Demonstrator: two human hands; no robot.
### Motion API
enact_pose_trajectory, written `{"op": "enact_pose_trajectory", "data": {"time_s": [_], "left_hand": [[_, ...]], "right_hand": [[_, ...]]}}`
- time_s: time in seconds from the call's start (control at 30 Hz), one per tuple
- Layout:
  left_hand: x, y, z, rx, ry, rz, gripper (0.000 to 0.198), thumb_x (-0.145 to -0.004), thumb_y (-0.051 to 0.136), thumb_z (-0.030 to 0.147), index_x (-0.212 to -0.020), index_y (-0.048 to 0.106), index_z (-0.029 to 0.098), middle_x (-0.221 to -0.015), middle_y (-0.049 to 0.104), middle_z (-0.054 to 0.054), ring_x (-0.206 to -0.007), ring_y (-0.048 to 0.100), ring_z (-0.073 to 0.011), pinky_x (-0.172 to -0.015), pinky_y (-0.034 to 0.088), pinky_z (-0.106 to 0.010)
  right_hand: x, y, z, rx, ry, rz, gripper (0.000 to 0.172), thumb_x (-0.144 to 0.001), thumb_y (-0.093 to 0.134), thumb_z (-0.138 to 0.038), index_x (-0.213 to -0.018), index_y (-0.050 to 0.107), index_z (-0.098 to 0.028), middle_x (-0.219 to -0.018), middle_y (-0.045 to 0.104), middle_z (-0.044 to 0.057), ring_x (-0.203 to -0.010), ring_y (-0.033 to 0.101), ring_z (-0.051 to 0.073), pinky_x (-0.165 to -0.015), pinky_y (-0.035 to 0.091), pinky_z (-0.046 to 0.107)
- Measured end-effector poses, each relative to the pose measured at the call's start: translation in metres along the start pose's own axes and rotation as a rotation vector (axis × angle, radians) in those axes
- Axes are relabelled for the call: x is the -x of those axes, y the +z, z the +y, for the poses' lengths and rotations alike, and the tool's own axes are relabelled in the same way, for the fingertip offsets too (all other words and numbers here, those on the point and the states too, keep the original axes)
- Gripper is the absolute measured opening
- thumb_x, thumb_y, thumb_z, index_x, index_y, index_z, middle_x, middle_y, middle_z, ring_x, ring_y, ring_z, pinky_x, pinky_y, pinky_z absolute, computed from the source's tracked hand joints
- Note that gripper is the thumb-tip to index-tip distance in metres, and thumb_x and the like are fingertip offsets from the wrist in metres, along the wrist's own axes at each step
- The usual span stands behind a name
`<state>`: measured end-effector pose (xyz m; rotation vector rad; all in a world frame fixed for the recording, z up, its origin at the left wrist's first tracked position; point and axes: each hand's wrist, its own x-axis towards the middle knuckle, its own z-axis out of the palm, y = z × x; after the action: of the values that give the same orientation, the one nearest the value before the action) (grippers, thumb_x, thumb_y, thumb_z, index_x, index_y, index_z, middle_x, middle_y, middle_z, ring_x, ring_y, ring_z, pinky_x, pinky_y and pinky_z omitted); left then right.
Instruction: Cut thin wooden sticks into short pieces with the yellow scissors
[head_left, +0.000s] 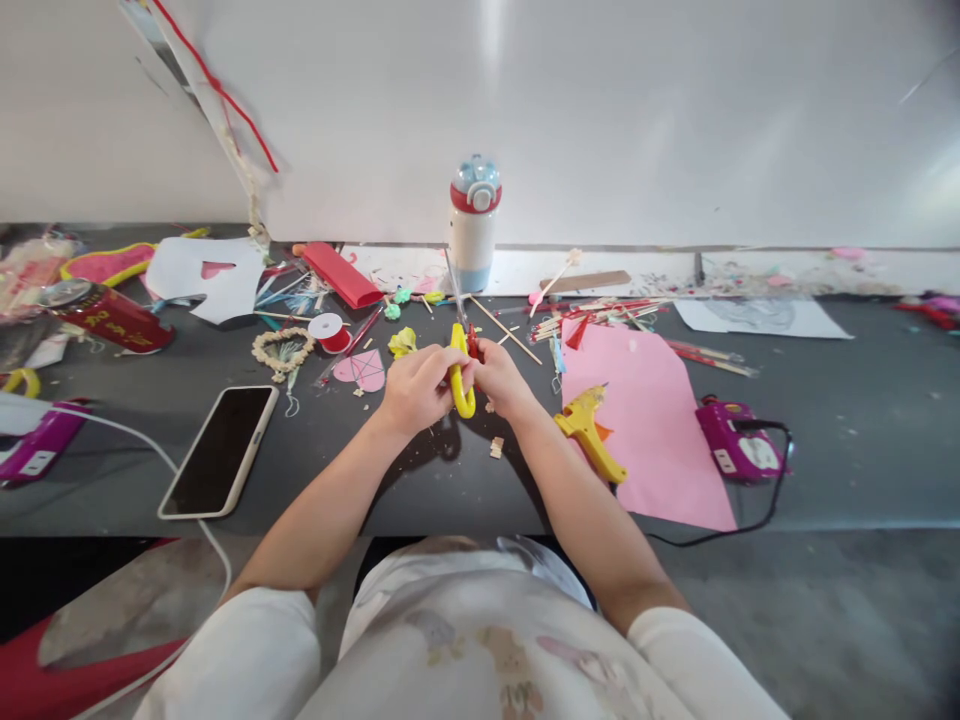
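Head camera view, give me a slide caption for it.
Left hand and right hand meet at yellow-handled scissors above a dark table, white bottle behind.

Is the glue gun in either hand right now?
No, the glue gun rests partly on the pink paper, apart from the left hand and the right hand.

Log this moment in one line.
left hand: gripping yellow-handled scissors; right hand: close beside; blades: toward drink bottle; yellow glue gun: across pink paper's edge

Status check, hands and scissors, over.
Left hand, right hand together at the yellow-handled scissors. Blades point away, toward the bottle. Thin stick lies just beyond, on the table.
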<state>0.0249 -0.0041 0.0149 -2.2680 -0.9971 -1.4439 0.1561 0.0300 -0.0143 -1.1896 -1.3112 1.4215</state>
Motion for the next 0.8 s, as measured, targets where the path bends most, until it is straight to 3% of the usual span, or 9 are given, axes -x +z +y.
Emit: {"op": "enact_pose_trajectory", "data": {"time_s": [0.33, 0.63, 0.8], "left_hand": [[-0.001, -0.002, 0.004, 0.032, -0.024, -0.017, 0.016, -0.077, 0.065, 0.027, -0.086, 0.054, 0.020, -0.064, 0.057, 0.004, -0.052, 0.050, -0.0057, -0.053, 0.043, -0.018], [-0.004, -0.004, 0.011, 0.030, -0.035, 0.051, 0.015, -0.074, 0.066, 0.022, -0.080, 0.053, 0.020, -0.059, 0.055, 0.006, -0.049, 0.049, -0.0048, -0.049, 0.041, -0.016], [-0.006, -0.006, 0.010, 0.076, -0.147, 0.139, 0.011, -0.073, 0.063, 0.023, -0.076, 0.053, 0.020, -0.059, 0.057, 0.006, -0.046, 0.048, -0.0036, -0.046, 0.039, -0.016]], "right_hand": [[0.000, 0.000, -0.001, 0.003, 0.007, -0.052, 0.022, -0.060, 0.055, -0.022, -0.080, 0.049, -0.018, -0.066, 0.045, -0.005, -0.067, 0.044, 0.012, -0.068, 0.040, 0.028], [0.010, 0.002, -0.014, 0.037, 0.010, -0.115, 0.025, -0.061, 0.059, -0.024, -0.082, 0.047, -0.017, -0.070, 0.045, -0.005, -0.064, 0.040, 0.010, -0.067, 0.037, 0.028], [0.012, 0.004, -0.016, 0.151, 0.020, -0.077, 0.029, -0.062, 0.063, -0.031, -0.080, 0.046, -0.018, -0.071, 0.045, -0.004, -0.066, 0.039, 0.011, -0.065, 0.035, 0.027]]}}
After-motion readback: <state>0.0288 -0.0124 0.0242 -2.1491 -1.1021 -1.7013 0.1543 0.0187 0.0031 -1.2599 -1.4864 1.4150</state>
